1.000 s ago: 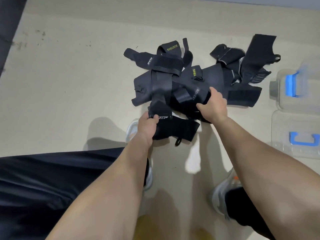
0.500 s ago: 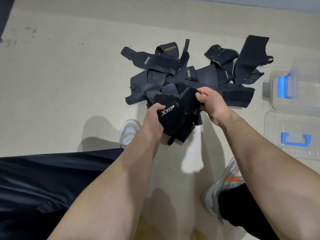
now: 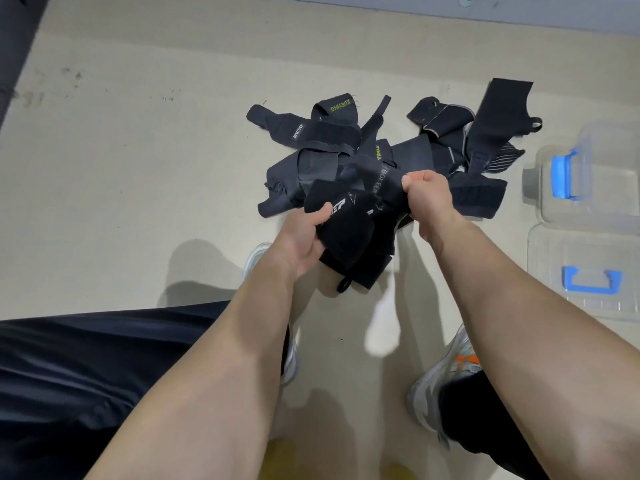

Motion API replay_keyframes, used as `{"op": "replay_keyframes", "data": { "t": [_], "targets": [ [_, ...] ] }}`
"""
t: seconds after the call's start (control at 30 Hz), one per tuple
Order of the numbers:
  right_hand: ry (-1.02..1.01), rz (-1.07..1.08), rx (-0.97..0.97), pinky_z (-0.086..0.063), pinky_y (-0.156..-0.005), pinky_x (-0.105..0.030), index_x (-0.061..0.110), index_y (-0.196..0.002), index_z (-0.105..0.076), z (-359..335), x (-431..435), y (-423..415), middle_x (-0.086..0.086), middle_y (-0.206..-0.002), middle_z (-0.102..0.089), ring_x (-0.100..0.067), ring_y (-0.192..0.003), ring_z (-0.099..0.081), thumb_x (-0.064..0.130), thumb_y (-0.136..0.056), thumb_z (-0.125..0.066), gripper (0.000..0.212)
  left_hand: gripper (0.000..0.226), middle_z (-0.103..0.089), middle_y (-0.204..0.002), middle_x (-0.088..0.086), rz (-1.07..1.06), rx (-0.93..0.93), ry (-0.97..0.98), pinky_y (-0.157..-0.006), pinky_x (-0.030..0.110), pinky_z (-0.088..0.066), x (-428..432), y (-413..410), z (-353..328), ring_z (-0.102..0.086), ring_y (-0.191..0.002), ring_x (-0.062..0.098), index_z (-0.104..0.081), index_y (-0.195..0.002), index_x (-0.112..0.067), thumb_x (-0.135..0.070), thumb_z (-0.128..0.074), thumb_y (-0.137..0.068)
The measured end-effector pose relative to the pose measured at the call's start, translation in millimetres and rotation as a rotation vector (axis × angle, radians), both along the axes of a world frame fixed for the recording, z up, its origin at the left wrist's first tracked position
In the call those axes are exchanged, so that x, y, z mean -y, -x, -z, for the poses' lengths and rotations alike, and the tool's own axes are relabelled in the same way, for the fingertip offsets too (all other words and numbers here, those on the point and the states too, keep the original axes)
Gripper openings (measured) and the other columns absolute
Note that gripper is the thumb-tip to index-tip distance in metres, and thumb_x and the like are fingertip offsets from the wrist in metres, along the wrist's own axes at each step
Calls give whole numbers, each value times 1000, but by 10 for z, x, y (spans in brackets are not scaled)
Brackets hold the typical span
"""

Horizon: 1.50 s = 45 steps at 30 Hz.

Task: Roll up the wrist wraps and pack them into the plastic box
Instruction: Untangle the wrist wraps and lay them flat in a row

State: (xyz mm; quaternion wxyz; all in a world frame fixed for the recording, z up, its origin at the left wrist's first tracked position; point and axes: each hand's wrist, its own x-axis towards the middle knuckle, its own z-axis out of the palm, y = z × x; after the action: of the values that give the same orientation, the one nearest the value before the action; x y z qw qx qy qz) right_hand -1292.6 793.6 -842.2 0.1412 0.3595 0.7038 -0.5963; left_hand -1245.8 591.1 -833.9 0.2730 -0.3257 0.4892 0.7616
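Two bare hands are being shown, the left hand point(image 3: 304, 237) and the right hand point(image 3: 427, 199), with one wrap being gripped in each: a white-lettered wrap point(image 3: 346, 233) and a grey-lettered wrap point(image 3: 384, 183). One pile of wrist wraps point(image 3: 346, 147) is being seen beyond them, so tangled that only "several" is being counted. Two grey shoes, a left shoe point(image 3: 254, 259) and a right shoe point(image 3: 440, 382), are being shown, and two clear plastic parts, one plastic box point(image 3: 606, 181) and one lid point(image 3: 554, 247), are being seen, each fitted with one blue handle, the box handle point(image 3: 562, 174) and the lid handle point(image 3: 588, 282).

Yellow-green "XUEYING" marks one wrist wrap point(image 3: 338, 106); the held wrap point(image 3: 349, 233) shows "EP".
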Motion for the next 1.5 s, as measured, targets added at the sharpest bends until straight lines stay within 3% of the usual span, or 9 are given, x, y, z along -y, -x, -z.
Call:
{"op": "replay_keyframes", "data": {
  "t": [0.1,0.27,0.33,0.4,0.57,0.73,1.07,1.23,1.5],
  "targets": [
    [-240,64,78,-47,-72,-29,22,-90,-62,-64,-210,82,-2,-92,-63,-31,-100,-66,7,-95,-51,19,34,-68,-130,18,-18,7,-29,-99,41,-56,183,-65,-20,-67,-120,30,-59,-137,-3,-16,-45,-109],
    [-424,-69,-64,-39,-106,-35,23,-124,-63,-154,-171,45,-6,-126,-63,-31,-123,-54,26,-92,-58,32,36,-69,-129,17,1,19,-46,-102,43,-54,172,-12,-114,-67,-121,32,-60,-137,-4,-19,-52,-105],
    [-374,-204,-169,-41,-89,-36,27,-96,-69,-263,6,-46,-5,-100,-66,-24,-100,-55,34,-90,-58,15,35,-68,-131,19,-51,11,-55,-101,43,-55,66,31,-146,-66,-121,33,-61,-135,-3,-18,-51,-106],
    [-152,-347,-187,-45,-77,-39,11,-71,-61,-384,150,-145,-4,-74,-62,-21,-75,-54,46,-88,-55,39,32,-69,-129,19,-86,5,-83,-99,43,-55,50,38,-150,-67,-119,32,-64,-130,-3,-19,-49,-107],
    [46,-542,-196,-30,-67,-37,-4,-73,-39,-500,172,-283,-11,-71,-36,-24,-68,-35,42,-93,-63,56,31,-72,-122,17,-96,-7,-163,-103,44,-52,126,-14,-246,-71,-110,31,-70,-120,-4,-20,-47,-106],
    [317,-286,-174,-56,-71,-28,9,-88,-74,-673,19,-338,-6,-86,-76,-15,-77,-71,19,-108,-47,35,64,-63,-138,20,-211,55,-151,-112,55,-43,297,-108,-204,-64,-122,38,-60,-137,-2,-20,-63,-76],
    [323,-234,-148,-59,-77,-31,2,-108,-70,-579,-65,-371,-13,-101,-75,-19,-87,-72,21,-109,-46,31,60,-70,-127,18,-143,67,34,-103,51,-52,252,-145,-278,-67,-117,39,-63,-134,-5,-24,-57,-78],
    [277,-220,-90,-43,-48,-19,14,-75,-58,-560,-48,-411,11,-55,-61,-3,-46,-54,18,-105,-54,31,39,-74,-117,17,-61,58,130,-83,40,-59,158,-136,-286,-70,-109,36,-68,-122,-6,-23,-52,-91],
    [1,-232,236,-62,-81,-55,0,-99,-70,-493,-95,-450,-17,-96,-74,-36,-86,-74,28,-73,-87,42,25,-74,-97,0,295,-61,614,-90,35,-52,-7,-190,-274,-68,-101,24,-74,-99,-15,-38,-68,-91]
  ]
}}
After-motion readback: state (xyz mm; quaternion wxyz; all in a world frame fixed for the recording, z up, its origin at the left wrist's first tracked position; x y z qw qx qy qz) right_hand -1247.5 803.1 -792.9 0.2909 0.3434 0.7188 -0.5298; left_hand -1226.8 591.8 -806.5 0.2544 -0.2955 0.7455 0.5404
